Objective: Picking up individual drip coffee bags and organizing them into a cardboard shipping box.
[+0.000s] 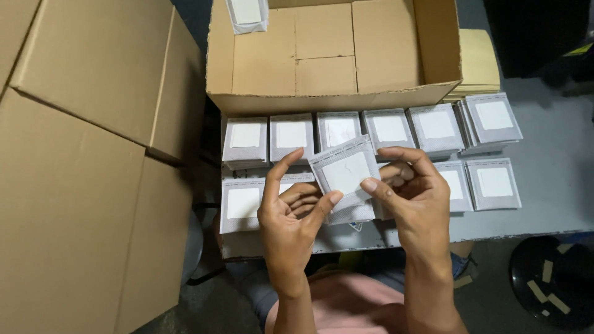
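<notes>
A small grey packet with a white square label point(344, 172) is held tilted between both my hands above the table. My left hand point(292, 213) grips its lower left edge with thumb and fingers. My right hand point(416, 192) pinches its right side, thumb on the front. Beneath and behind the hands, several stacks of the same grey packets point(390, 128) stand in two rows on the grey table point(550, 198). An open cardboard box point(334, 99) sits just beyond the rows, with one packet point(246, 13) leaning in its far left corner.
Large closed cardboard boxes point(86, 154) fill the left side. A stack of yellowish sheets point(479, 62) lies right of the open box. A dark round stool point(550, 281) stands at lower right, beyond the table's front edge.
</notes>
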